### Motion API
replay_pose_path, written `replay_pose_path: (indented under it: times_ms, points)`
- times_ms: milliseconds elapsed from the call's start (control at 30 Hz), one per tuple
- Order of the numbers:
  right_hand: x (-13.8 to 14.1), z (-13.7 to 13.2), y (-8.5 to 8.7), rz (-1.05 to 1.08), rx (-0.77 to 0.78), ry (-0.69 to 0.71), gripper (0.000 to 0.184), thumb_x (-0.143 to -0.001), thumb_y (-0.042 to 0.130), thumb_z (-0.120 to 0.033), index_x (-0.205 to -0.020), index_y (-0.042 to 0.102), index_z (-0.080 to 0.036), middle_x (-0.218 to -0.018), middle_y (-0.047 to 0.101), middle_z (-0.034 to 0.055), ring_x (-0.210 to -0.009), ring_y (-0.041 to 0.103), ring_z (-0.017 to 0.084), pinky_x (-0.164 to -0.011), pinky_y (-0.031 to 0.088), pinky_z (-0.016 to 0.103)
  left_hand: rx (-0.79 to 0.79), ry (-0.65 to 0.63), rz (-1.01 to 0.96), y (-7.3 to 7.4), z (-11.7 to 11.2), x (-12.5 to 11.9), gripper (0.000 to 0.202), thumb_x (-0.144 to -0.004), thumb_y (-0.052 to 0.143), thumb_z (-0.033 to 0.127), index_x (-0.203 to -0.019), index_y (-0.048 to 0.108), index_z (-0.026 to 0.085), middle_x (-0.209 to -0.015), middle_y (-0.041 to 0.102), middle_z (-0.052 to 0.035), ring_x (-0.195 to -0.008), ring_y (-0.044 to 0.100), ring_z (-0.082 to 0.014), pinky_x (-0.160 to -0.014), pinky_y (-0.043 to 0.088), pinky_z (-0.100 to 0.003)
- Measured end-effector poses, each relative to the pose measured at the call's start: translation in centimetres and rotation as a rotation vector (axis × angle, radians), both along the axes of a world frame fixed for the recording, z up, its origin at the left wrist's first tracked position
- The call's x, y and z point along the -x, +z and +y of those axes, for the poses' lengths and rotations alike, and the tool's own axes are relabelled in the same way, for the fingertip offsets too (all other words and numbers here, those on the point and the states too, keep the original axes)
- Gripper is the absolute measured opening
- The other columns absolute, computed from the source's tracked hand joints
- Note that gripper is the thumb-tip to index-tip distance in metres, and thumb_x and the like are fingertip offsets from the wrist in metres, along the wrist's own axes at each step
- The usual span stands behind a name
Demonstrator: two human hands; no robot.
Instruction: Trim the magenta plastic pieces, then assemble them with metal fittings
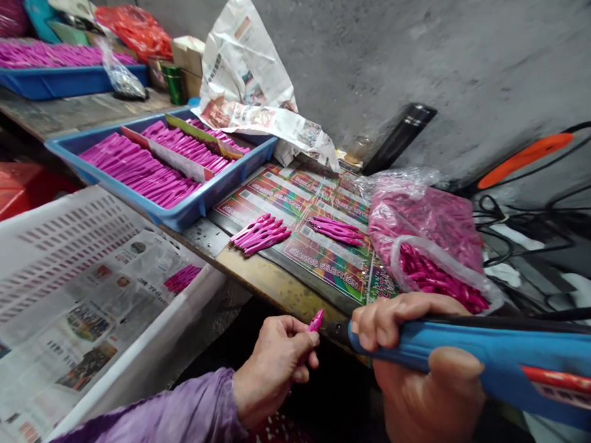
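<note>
A grey wall [342,60] is backing the counter [268,276], which is being crowded by trays, bags and pink pieces. In front of it, at the left, a white crate [193,328] is being lined with newspaper [100,311], on which a small pink heap [182,279] is being carried. On the counter, a blue tray [185,215] is being filled with rows of slim pink pieces, the rows being parted by card strips [164,154]. A printed board [317,276] is being covered in part by a clear bag [423,207] of pink parts, its mouth being turned toward the hands.

Of the hands, the right hand [410,383] is being wrapped around a blue power tool [476,347], whose dark tip is being pointed leftward. Two small bundles, a left one [260,234] and a right one [337,231], are being supported by the board. Just beyond the counter's front edge, a single pink piece [317,319] is being pinched between the left hand's [274,361] thumb and fingers, close to the tip; whether they are touching cannot be told.
</note>
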State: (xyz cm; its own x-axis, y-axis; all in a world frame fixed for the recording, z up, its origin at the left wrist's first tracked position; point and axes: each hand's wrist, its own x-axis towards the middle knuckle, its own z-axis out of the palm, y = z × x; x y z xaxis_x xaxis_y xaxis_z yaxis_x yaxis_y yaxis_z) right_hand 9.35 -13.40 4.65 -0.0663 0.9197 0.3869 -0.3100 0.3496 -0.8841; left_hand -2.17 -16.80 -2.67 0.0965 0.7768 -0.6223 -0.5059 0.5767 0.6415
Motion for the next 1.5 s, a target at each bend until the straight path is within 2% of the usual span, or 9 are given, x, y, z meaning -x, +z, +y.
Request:
replay_pose_path:
  times_ms: [267, 933, 1167, 1500]
  points:
    - [0.42, -0.48, 0.68, -0.009, -0.043, 0.023, 0.037, -0.082, 0.078, -0.055, -0.086, 0.062, -0.023, -0.060, 0.055, -0.0056, -0.051, 0.050, 0.013, -0.053, 0.044, 0.029, 0.007, -0.010, 0.016, 0.48, 0.09, -0.01, 0.024, -0.067, 0.075, 0.026, -0.070, 0.054, 0.015, -0.047, 0.054, 0.0023, -0.038, 0.036, -0.0036, -0.039, 0.020, -0.017]
    - [0.72, -0.33, 0.91, -0.035, -0.004, 0.046, 0.031, -0.083, 0.077, -0.050, -0.088, 0.062, -0.023, -0.062, 0.055, -0.0050, -0.052, 0.050, 0.013, -0.055, 0.045, 0.030, 0.028, -0.032, 0.029, 0.68, 0.18, 0.02, 0.012, -0.076, 0.064, 0.017, -0.072, 0.055, 0.014, -0.048, 0.054, 0.0020, -0.037, 0.036, -0.0037, -0.039, 0.022, -0.017]
    - [0.58, -0.43, 0.75, -0.043, -0.017, 0.048, 0.029, -0.084, 0.076, -0.048, -0.088, 0.062, -0.023, -0.062, 0.053, -0.0049, -0.052, 0.049, 0.013, -0.054, 0.045, 0.030, 0.022, -0.034, 0.029, 0.35, 0.14, 0.09, 0.016, -0.073, 0.069, 0.020, -0.072, 0.055, 0.014, -0.049, 0.055, 0.0019, -0.038, 0.036, -0.0040, -0.040, 0.021, -0.018]
    - [0.71, -0.42, 0.80, -0.040, -0.007, 0.024, 0.031, -0.083, 0.077, -0.051, -0.087, 0.062, -0.023, -0.062, 0.053, -0.0050, -0.052, 0.049, 0.014, -0.054, 0.045, 0.030, 0.025, -0.031, 0.018, 0.41, 0.13, 0.04, 0.013, -0.073, 0.067, 0.019, -0.072, 0.055, 0.014, -0.049, 0.055, 0.0016, -0.038, 0.037, -0.0039, -0.039, 0.021, -0.017]
